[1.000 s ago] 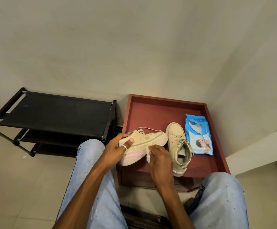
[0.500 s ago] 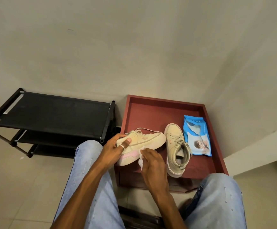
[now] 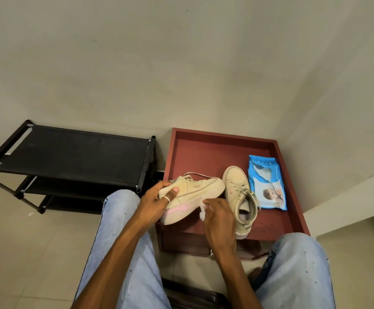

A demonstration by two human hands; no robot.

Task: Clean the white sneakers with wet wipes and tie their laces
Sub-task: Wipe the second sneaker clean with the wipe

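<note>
Gripped at the heel by the left hand (image 3: 157, 201), fingers (image 3: 162, 186) curled round it: cream-white lace-up sneaker with pink sole stripe (image 3: 195, 190), tipped on its side over the front left edge of the dark red rimmed wooden desk (image 3: 203, 152). Pinched in the curled fingers of the right hand (image 3: 219, 217), a crumpled white wet wipe (image 3: 202, 214), touching that sneaker's sole edge. Just right, standing on the desk, the matching second sneaker (image 3: 239, 197), with a flat blue wet-wipe pack (image 3: 267, 184) beside it.

Noted a cream sneaker (image 3: 195, 189) (pink sole stripe), cream twin (image 3: 236, 184), blue wipes pack (image 3: 268, 188), maroon tray (image 3: 199, 157), black rack (image 3: 70, 152).
</note>
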